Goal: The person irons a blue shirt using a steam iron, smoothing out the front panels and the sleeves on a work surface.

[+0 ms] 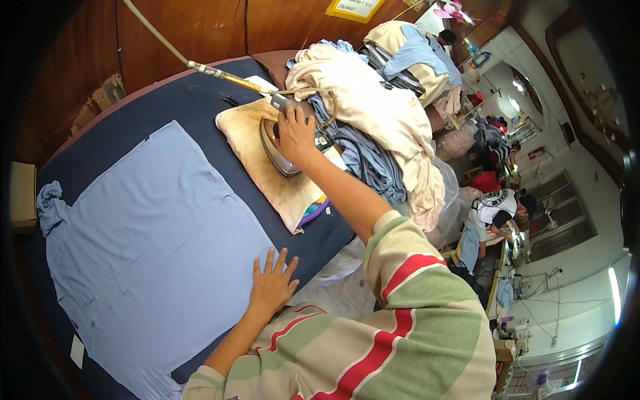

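My right hand is wrapped round the handle of a steam iron, which rests on a scorched cream cloth pad. A hose runs up from the iron, and a dark cord trails beside it. To the left, a light blue shirt-like garment lies spread on the dark blue table cover, with slight creases and one bunched part at its far left. My left hand lies with fingers spread at the garment's right edge, holding nothing.
Beyond the pad rises a heap of cream cloth and blue garments. A cardboard box stands at the far left. Wooden panelling borders the back. On the right, another person bends over a work table.
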A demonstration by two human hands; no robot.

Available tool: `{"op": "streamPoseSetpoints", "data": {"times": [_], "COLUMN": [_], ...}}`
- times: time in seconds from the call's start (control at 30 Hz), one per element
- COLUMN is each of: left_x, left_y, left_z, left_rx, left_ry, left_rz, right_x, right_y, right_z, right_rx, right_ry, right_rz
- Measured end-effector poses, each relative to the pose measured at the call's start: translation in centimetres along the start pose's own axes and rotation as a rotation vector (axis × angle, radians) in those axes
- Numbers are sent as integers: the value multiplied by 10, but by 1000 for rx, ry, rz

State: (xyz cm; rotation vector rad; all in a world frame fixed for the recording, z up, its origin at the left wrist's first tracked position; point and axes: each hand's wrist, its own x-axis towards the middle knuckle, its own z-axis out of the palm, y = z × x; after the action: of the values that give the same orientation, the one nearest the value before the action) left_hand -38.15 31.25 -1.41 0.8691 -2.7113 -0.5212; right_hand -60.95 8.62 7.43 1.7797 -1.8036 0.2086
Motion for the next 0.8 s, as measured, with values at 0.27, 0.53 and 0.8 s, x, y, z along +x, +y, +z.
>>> {"op": "streamPoseSetpoints", "data": {"times": [0.27, 0.53, 0.8], "left_x": [-56, -210, -205], "left_y": [-75, -99, -62], "left_z": [-43, -64, -43], "left_rx": [-54, 166, 208], "left_ry": [358, 588, 585], "left_rz": [-335, -945, -1052], "right_x": [62, 63, -17], "right_y": [48, 34, -73], "right_z": [31, -8, -130], "right_rx": [457, 725, 689], "right_ry": [-580, -597, -520], "right_rz": [177, 238, -335]}}
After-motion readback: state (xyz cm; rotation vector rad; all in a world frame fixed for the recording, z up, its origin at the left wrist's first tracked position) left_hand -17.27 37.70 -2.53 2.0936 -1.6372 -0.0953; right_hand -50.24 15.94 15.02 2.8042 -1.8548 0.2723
